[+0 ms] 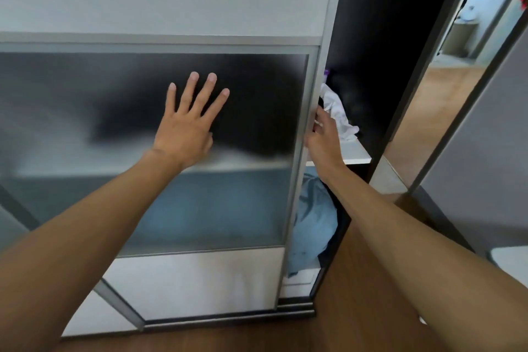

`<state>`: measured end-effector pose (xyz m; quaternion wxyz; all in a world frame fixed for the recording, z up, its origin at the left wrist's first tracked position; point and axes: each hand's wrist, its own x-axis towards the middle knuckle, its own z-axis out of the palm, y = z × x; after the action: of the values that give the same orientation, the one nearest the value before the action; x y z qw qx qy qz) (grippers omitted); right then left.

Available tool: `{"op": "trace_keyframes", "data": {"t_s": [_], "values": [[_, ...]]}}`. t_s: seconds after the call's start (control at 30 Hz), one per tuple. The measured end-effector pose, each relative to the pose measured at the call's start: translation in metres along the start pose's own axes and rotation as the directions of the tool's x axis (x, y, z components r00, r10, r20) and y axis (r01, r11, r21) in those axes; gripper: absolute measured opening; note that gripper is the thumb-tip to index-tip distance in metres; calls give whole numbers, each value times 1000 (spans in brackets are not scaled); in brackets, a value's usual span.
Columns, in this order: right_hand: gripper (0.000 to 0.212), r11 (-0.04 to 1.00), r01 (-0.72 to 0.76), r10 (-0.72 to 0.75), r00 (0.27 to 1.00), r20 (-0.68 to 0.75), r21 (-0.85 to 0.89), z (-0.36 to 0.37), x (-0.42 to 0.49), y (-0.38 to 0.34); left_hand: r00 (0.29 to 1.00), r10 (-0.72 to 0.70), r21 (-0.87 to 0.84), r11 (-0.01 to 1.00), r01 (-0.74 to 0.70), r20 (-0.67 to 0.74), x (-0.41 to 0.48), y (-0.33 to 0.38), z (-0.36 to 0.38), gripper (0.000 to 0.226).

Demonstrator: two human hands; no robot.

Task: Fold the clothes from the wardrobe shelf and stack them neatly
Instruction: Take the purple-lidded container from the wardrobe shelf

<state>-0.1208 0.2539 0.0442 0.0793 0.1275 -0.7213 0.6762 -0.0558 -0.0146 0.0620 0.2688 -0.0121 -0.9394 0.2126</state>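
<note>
A sliding wardrobe door point(160, 197) with frosted glass and a metal frame covers most of the wardrobe, leaving a narrow gap at its right. My left hand point(187, 123) lies flat on the glass with its fingers spread. My right hand point(321, 134) curls around the door's right frame edge. Through the gap, crumpled white clothes point(338, 111) lie on a white shelf point(355, 153), and light blue clothes point(313, 223) sit on the level below. Darker and paler shapes show blurred behind the glass.
A dark wardrobe side panel point(380, 37) stands right of the gap. A second door or mirror frame point(445, 46) leans at the far right, with wooden floor point(368, 308) below. A pale surface corner point(511, 263) is at the lower right.
</note>
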Motion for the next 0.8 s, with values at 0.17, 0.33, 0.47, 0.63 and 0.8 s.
{"op": "trace_keyframes", "data": {"t_s": [0.17, 0.33, 0.47, 0.63, 0.8], "values": [[67, 997, -60, 55, 994, 94, 53, 37, -5, -1, 998, -53, -133, 990, 49, -26, -20, 0, 2, 81], [73, 990, -18, 66, 933, 355, -137, 41, -1, -3, 999, -30, -397, 917, 18, -24, -10, 34, 0, 41], [62, 871, 98, 122, 906, 406, -481, 22, 9, 18, 947, -177, -336, 904, 265, 269, 12, 60, 9, 50], [66, 607, 54, 344, 882, 322, -793, -9, 27, 63, 911, -346, -292, 868, 401, 223, 5, 32, 34, 46], [66, 491, -2, 414, 880, 232, -871, -7, 26, 88, 883, -413, -260, 848, 462, 222, -8, 8, 43, 44]]}}
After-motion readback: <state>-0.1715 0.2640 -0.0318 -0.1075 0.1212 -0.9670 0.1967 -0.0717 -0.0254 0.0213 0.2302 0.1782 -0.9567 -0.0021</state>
